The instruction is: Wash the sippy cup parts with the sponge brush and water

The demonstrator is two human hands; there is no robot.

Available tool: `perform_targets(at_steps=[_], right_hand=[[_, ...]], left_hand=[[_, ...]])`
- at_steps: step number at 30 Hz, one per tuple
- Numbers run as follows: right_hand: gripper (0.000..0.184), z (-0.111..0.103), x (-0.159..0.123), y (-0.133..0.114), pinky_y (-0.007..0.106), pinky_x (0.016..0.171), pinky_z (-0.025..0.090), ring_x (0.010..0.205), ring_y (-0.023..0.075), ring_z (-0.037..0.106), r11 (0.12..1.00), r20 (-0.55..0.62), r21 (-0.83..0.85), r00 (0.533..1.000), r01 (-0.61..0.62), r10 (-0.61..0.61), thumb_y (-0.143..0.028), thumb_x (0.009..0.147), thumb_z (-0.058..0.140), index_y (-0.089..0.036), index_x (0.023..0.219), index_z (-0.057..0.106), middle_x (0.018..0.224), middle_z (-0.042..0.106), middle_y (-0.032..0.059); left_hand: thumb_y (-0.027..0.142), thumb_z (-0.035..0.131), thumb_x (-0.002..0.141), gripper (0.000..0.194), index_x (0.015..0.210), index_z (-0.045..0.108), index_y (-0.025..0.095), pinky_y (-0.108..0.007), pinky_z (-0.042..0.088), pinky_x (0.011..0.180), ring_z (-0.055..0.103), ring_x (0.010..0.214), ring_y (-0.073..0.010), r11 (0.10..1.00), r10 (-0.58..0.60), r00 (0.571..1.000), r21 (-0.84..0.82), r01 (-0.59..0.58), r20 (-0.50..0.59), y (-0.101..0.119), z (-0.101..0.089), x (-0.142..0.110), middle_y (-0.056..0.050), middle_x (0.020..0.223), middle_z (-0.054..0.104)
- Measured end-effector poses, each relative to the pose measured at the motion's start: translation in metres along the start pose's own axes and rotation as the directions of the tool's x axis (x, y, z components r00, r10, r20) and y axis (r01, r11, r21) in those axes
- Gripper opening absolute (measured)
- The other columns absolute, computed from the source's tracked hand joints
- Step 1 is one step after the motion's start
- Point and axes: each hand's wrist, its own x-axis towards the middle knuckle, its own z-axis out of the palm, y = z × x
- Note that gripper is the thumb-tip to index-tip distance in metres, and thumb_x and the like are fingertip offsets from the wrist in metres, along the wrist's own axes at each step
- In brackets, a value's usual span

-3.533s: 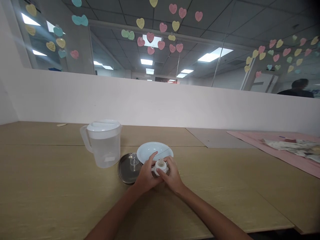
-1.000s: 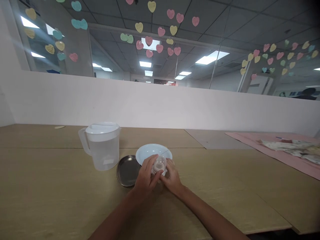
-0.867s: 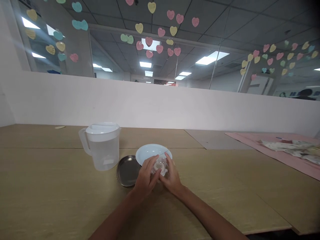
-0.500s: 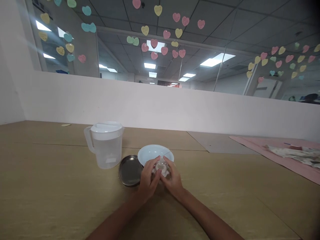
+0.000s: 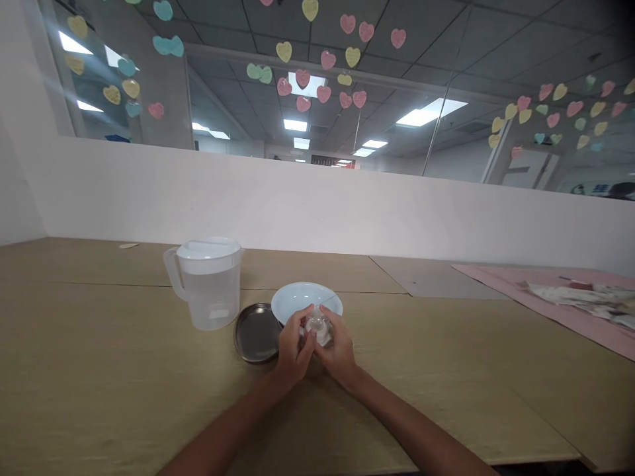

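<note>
Before plate (image 5: 306,296): left hand (image 5: 294,348), right hand (image 5: 336,347) cupping capped bottle (image 5: 318,329).

Table: light wood-grain table (image 5: 99,370), seams running across it, white partition along the far edge.
Left of centre: clear lidded plastic pitcher (image 5: 207,283), upright, handle facing the left edge.
Centre: round metal tray (image 5: 255,332), just right of the pitcher; white plate (image 5: 300,297) right behind it, rims touching or overlapping.
Far right: pink mat (image 5: 550,297) with crumpled papers (image 5: 580,295) on top.
Far left corner: small pale scrap (image 5: 128,245).
Far right of centre: grey sheet (image 5: 436,277), flat.
</note>
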Motion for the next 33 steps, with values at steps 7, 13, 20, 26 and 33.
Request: perform_targets(at_steps=[7, 13, 20, 26, 33], right_hand=[[0.045, 0.003, 0.002, 0.001, 0.043, 0.084, 0.045, 0.096, 0.0247, 0.057, 0.995, -0.038, -0.087, 0.998, 0.039, -0.042, -0.039, 0.080, 0.053, -0.020, 0.120, 0.050, 0.102, 0.063, 0.0107], [0.045, 0.002, 0.003, -0.001, 0.043, 0.083, 0.043, 0.092, 0.0249, 0.056, 0.991, -0.036, -0.123, 0.998, 0.051, -0.056, -0.038, 0.081, 0.050, -0.020, 0.123, 0.048, 0.098, 0.062, 0.0106], [0.057, -0.008, 0.000, 0.000, 0.043, 0.083, 0.043, 0.099, 0.0258, 0.051, 0.993, 0.118, -0.113, 0.993, 0.037, -0.024, -0.045, 0.086, 0.041, -0.020, 0.137, 0.032, 0.107, 0.058, 0.0110], [0.056, -0.010, -0.001, 0.003, 0.042, 0.087, 0.042, 0.104, 0.0245, 0.050, 0.999, 0.101, -0.040, 0.995, 0.011, -0.007, -0.044, 0.091, 0.029, -0.019, 0.141, 0.023, 0.114, 0.054, 0.0118], [0.049, -0.013, -0.002, 0.005, 0.041, 0.085, 0.043, 0.100, 0.0227, 0.052, 0.999, 0.083, 0.047, 0.997, -0.004, 0.000, -0.043, 0.090, 0.033, -0.020, 0.133, 0.035, 0.115, 0.055, 0.0103]], left_hand=[[0.034, 0.040, 0.086, 0.037, 0.117, 0.049, 0.017, -0.031, 0.046, 0.077, 0.057, 0.086, -0.0178, 0.998, 0.052, 0.998, 0.025, -0.052, -0.022, -0.006, 0.003, 0.004, -0.008, 0.101, 0.062], [0.032, 0.038, 0.087, 0.038, 0.120, 0.047, 0.016, -0.032, 0.045, 0.082, 0.057, 0.092, -0.0186, 0.998, 0.053, 0.998, 0.038, -0.053, -0.015, -0.005, 0.001, 0.004, -0.010, 0.107, 0.061], [0.038, 0.045, 0.084, 0.057, 0.136, 0.029, 0.019, -0.034, 0.042, 0.087, 0.056, 0.099, -0.0216, 0.989, 0.109, 0.980, 0.079, -0.124, 0.168, -0.004, -0.020, 0.010, -0.010, 0.112, 0.059], [0.045, 0.045, 0.083, 0.074, 0.142, 0.011, 0.017, -0.038, 0.040, 0.088, 0.053, 0.102, -0.0250, 0.953, 0.215, 0.946, 0.157, -0.257, 0.242, -0.011, -0.024, 0.013, -0.013, 0.115, 0.056], [0.041, 0.050, 0.078, 0.073, 0.139, 0.021, 0.014, -0.039, 0.043, 0.083, 0.053, 0.096, -0.0250, 0.883, 0.277, 0.937, 0.328, -0.336, 0.214, -0.012, -0.014, 0.006, -0.015, 0.114, 0.054]])
